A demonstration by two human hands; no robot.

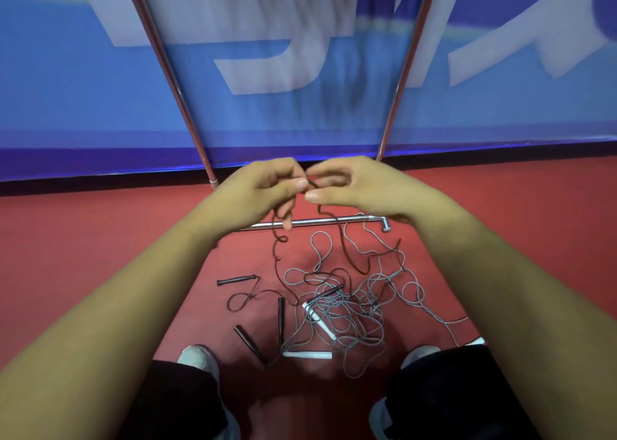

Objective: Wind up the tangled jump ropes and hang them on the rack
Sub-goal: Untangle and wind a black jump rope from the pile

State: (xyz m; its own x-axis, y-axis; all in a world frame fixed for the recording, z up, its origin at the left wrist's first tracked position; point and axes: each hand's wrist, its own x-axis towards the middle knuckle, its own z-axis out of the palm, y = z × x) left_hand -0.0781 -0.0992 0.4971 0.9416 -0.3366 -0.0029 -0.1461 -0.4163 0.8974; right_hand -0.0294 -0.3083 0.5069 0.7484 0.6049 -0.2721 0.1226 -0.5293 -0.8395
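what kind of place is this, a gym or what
Probably an indoor sports hall: red sports flooring, a blue banner with large white lettering along the edge, and tangled jump ropes lying by a metal rack.

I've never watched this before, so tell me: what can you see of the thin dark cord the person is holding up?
The dark cord is thin, kinked, and looks like plastic-coated wire. The left hand and the right hand pinch it at their fingertips, above the red floor. Two strands hang from there, the left one with a small loop, down into the tangle with the grey rope. Black handles lie on the floor; which are its own I cannot tell.
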